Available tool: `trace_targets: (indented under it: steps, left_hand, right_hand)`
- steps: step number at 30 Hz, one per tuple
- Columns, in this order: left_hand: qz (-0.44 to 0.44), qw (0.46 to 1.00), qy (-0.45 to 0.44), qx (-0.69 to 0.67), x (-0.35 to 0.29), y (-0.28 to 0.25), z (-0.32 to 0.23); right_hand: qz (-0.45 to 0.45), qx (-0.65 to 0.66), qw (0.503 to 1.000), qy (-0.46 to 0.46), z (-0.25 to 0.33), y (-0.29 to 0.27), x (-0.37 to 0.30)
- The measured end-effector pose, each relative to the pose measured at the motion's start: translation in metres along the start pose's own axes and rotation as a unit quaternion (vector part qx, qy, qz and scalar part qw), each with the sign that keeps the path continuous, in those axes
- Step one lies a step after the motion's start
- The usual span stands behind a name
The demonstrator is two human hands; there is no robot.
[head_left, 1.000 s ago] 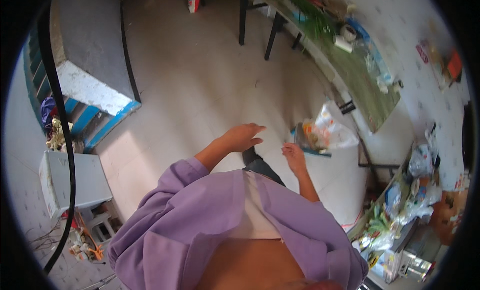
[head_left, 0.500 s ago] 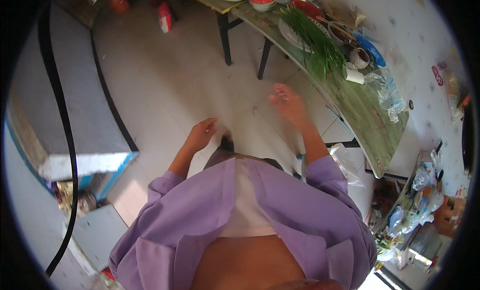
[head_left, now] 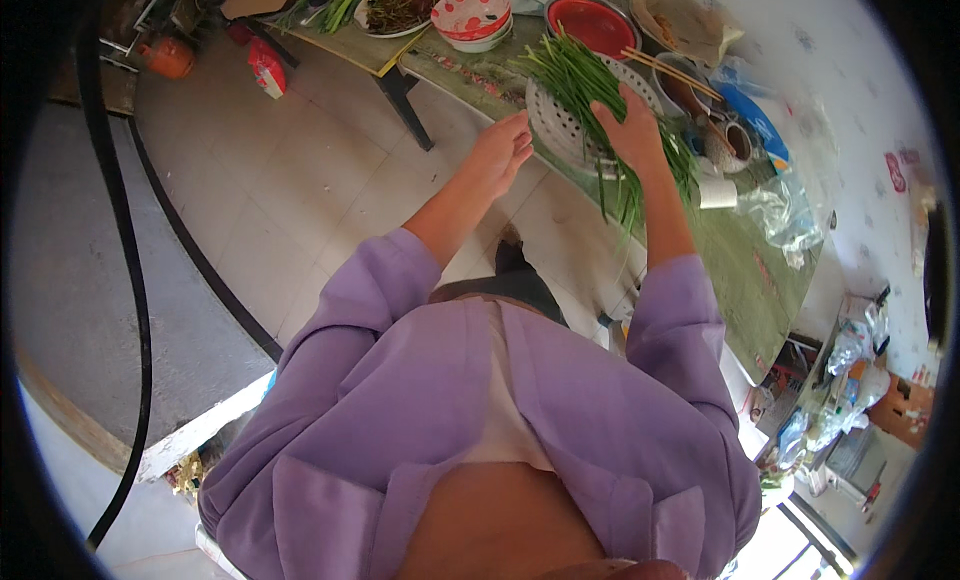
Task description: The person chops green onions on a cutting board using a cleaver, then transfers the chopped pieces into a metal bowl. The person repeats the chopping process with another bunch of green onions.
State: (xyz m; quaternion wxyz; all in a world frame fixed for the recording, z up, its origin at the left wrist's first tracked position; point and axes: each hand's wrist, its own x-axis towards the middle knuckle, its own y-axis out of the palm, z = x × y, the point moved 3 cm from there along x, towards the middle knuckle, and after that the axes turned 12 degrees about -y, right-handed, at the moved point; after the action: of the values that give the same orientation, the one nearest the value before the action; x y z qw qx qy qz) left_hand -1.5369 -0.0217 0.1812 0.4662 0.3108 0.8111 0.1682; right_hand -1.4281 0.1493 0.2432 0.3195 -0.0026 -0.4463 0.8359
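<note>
A bunch of long green chives [head_left: 580, 78] lies across a white plate with holes [head_left: 553, 120] on the table. My right hand [head_left: 634, 132] rests on the bunch, its thumb and fingers spread apart over the stalks. The stalks' lower ends hang past the table's near edge. To the left of the plate, my left hand [head_left: 500, 157] is in the air with loosely bent fingers and nothing in them.
The green table [head_left: 735, 280] curves along the right. It also bears red-dotted bowls [head_left: 470, 18], a red basin [head_left: 592, 26], chopsticks [head_left: 672, 73], a white roll [head_left: 717, 193] and plastic bags [head_left: 785, 210]. A black cable [head_left: 128, 250] hangs on the left, before a grey platform [head_left: 70, 280].
I have moved closer to the table. My right hand has gone forward and right onto the chives. My left hand has moved forward and right to beside the plate.
</note>
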Motion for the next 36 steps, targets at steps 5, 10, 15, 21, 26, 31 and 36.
trace_targets:
  steps: [5, 10, 15, 21, 26, 31, 36]
  left_hand:
    - [-0.051, 0.995, -0.046, -0.076, 0.060, 0.032, -0.007]
    - [-0.109, 0.990, -0.044, -0.083, 0.084, 0.059, -0.013]
    - [-0.109, 0.989, -0.061, -0.082, 0.102, 0.072, -0.018]
    - [-0.096, 0.989, -0.066, -0.091, 0.096, 0.091, -0.020]
    - [-0.020, 0.994, -0.032, -0.107, 0.102, 0.097, -0.021]
    - [0.012, 0.986, -0.060, -0.157, 0.101, 0.100, -0.017]
    - [0.074, 0.978, -0.112, -0.160, 0.090, 0.108, -0.011]
  right_hand:
    - [0.074, -0.012, 0.996, 0.039, -0.063, 0.032, 0.080]
    - [0.135, -0.055, 0.988, 0.050, -0.086, 0.051, 0.100]
    - [0.179, -0.040, 0.981, 0.065, -0.071, 0.049, 0.106]
    - [0.272, 0.054, 0.957, 0.081, -0.062, 0.042, 0.102]
    - [0.264, 0.075, 0.961, 0.037, -0.051, 0.049, 0.090]
    - [0.244, 0.060, 0.968, -0.016, -0.037, 0.044, 0.072]
    - [0.164, -0.002, 0.983, -0.080, -0.011, 0.025, 0.048]
